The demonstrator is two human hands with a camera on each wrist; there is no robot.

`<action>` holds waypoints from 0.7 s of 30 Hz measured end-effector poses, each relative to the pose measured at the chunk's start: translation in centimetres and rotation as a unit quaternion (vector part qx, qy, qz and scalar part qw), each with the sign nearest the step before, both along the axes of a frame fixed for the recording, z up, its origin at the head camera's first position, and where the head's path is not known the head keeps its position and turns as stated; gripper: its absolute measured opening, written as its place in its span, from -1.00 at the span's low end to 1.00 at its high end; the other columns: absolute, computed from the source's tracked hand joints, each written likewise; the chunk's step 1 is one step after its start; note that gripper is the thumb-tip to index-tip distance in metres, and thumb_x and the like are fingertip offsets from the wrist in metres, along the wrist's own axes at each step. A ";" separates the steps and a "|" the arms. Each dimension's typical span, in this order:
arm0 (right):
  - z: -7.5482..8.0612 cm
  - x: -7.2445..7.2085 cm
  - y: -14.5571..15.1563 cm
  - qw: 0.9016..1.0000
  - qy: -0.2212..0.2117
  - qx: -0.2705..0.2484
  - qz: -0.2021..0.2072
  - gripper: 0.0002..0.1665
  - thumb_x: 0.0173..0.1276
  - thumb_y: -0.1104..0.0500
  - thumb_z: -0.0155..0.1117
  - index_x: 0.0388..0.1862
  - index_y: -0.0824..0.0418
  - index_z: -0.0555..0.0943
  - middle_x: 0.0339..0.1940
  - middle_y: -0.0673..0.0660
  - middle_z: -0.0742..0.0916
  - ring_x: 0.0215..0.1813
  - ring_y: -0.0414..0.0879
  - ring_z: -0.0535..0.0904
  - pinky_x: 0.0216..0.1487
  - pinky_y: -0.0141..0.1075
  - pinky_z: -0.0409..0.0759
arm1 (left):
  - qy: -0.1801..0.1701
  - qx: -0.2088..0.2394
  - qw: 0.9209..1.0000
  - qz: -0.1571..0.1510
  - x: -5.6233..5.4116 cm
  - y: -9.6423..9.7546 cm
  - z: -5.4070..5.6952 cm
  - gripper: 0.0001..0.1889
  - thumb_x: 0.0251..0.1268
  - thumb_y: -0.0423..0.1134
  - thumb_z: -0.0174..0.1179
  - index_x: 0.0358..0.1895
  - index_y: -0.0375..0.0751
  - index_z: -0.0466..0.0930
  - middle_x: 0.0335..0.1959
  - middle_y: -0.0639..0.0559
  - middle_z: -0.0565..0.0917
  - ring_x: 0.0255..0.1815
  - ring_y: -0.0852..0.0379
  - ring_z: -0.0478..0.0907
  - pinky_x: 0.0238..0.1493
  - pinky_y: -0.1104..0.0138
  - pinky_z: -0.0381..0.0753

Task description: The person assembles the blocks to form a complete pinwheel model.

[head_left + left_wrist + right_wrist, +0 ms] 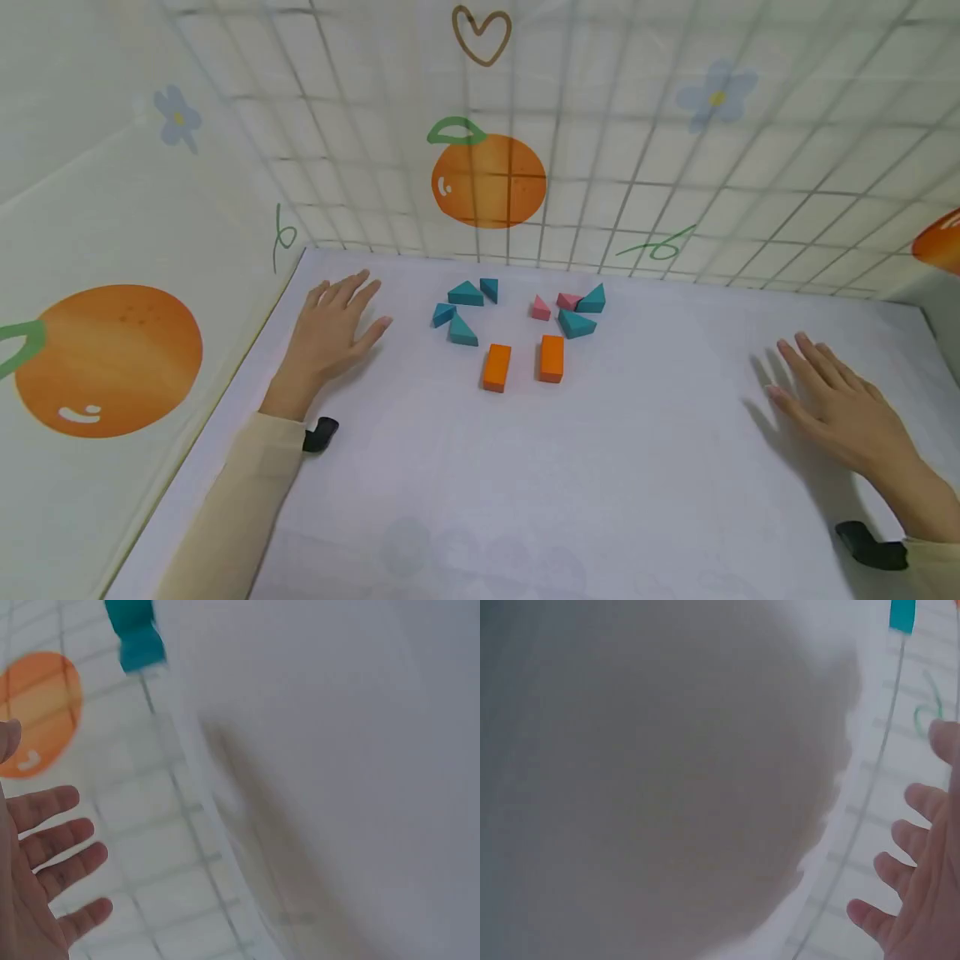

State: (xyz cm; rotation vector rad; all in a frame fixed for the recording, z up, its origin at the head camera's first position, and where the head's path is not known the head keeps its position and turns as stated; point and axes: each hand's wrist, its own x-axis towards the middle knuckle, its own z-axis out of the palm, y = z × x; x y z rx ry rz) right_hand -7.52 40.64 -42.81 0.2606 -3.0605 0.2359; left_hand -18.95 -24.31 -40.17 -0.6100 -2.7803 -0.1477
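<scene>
My left hand (327, 331) is over the left side of the white table, fingers extended and holding nothing. Closest to it lies a group of teal triangular blocks (466, 293). At the far right, my right hand (847, 406) hovers with its fingers spread, also holding nothing, and casts a shadow beside it. Two orange rectangular blocks (497, 367) lie side by side near the middle. Behind them to the right are two small pink blocks (540, 308) and two more teal triangular blocks (576, 323). In the left wrist view, teal blocks (142, 649) show at the top.
A whitish curtain printed with oranges (489, 181) hangs behind the table, a wire grid showing through it. The same printed sheet continues on the left. The white tabletop (600, 483) stretches between the hands. Each wrist carries a black strap piece (321, 435).
</scene>
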 end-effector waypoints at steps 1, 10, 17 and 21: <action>0.0 -0.1 -0.4 1.000 -0.001 -0.008 0.014 -0.11 0.51 -0.12 0.02 0.63 -0.01 -0.16 0.64 0.11 -0.13 0.63 0.19 -0.26 0.26 0.47 0.03 | 0.007 0.011 1.000 -0.013 0.1 0.4 0.0 -0.35 0.38 0.16 0.04 0.39 -0.16 0.37 0.43 -0.16 0.36 0.41 -0.18 0.31 0.44 -0.10 0.16; 0.3 -1.0 -5.5 0.991 0.018 -0.062 0.115 -0.21 0.45 0.01 0.18 0.58 -0.02 0.13 0.61 0.09 0.18 0.55 0.21 0.14 0.13 0.33 0.27 | 0.018 0.066 0.992 -0.109 1.2 4.8 -0.1 -0.48 0.38 0.04 0.11 0.25 -0.22 0.51 0.24 -0.13 0.56 0.24 -0.12 0.50 0.25 -0.01 0.44; 0.5 -1.8 -9.3 0.986 0.016 -0.074 0.146 -0.23 0.41 0.02 0.25 0.54 -0.07 0.22 0.58 0.03 0.26 0.47 0.19 0.28 0.21 0.26 0.31 | 0.005 0.068 0.988 -0.138 1.3 7.6 0.0 -0.54 0.37 0.04 0.14 0.16 -0.19 0.59 0.09 -0.05 0.65 0.11 -0.04 0.57 0.17 0.07 0.54; 0.7 -2.5 -11.9 0.981 0.016 -0.078 0.179 -0.26 0.42 0.04 0.24 0.53 -0.03 0.26 0.56 0.04 0.30 0.46 0.15 0.30 0.27 0.19 0.33 | -0.010 0.075 0.985 -0.158 1.5 9.0 -0.1 -0.63 0.38 0.02 0.15 0.04 -0.15 0.67 -0.02 0.02 0.69 0.03 0.03 0.60 0.13 0.13 0.57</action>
